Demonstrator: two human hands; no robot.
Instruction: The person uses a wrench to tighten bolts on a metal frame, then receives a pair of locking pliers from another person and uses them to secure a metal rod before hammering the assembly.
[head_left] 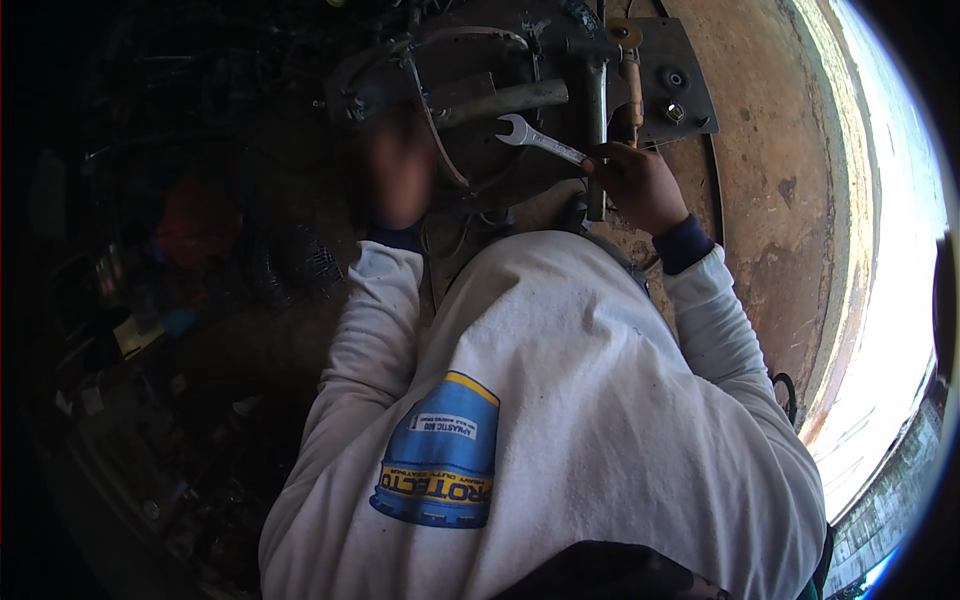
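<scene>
My right hand point(642, 185) is closed around one end of a silver wrench point(550, 143). Its open-ended jaw points left, over a dark metal assembly. My left hand point(402, 175) is smeared by motion beside a curved metal strip point(420, 95) of that assembly, so its fingers cannot be made out. Between the hands and farther off lies a thick grey pipe point(512, 100). A straight metal bar point(597, 120) runs away from me just left of my right hand, alongside a brownish rod point(632, 92).
A flat dark plate point(695, 85) with a nut-like fitting point(674, 112) sits at the far right of the assembly. Brown, stained floor point(780, 200) stretches right toward bright daylight. On the shadowed left lie a reddish item point(198, 220) and dim clutter.
</scene>
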